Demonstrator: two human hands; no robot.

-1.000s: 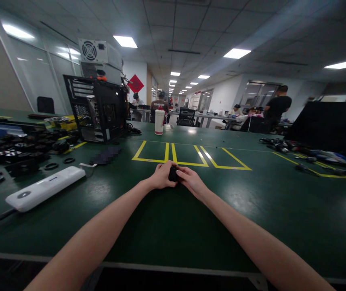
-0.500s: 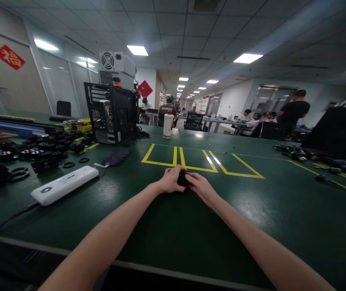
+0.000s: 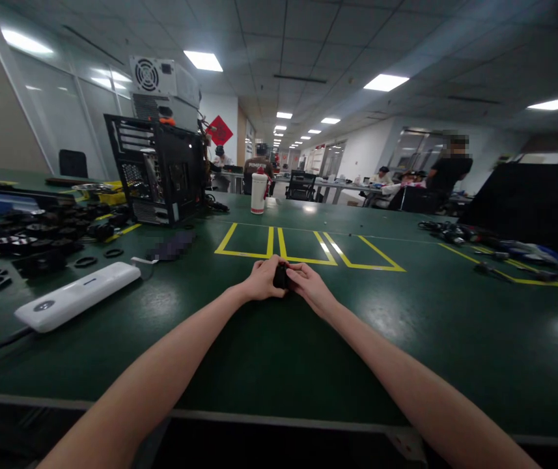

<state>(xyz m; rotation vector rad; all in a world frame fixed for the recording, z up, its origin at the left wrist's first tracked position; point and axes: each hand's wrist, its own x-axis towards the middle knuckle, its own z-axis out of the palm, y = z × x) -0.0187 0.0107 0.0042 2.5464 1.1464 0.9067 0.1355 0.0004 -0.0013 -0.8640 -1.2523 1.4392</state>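
Observation:
Both hands meet over the green table (image 3: 279, 352), just in front of the yellow tape outlines. My left hand (image 3: 262, 279) is closed around a small black part (image 3: 280, 277), thumb below and fingers on top. From the right, my right hand (image 3: 310, 284) pinches at the same part with thumb and fingertips. Most of the part is covered by the fingers, so its exact kind cannot be made out. The yellow tape outlines (image 3: 303, 260) lie just beyond my hands.
A white power bank-like device (image 3: 81, 294) with a cable lies left. Behind it are black rings (image 3: 86, 262), many black parts (image 3: 44, 257) and an open computer case (image 3: 159, 172). A white bottle (image 3: 258, 193) stands at the back. Cables (image 3: 447, 238) lie right; people sit beyond.
The whole view has shifted, with the scene moving left and slightly up. Both hands stay on the black part. Another person's hand at the far left has gone out of view.

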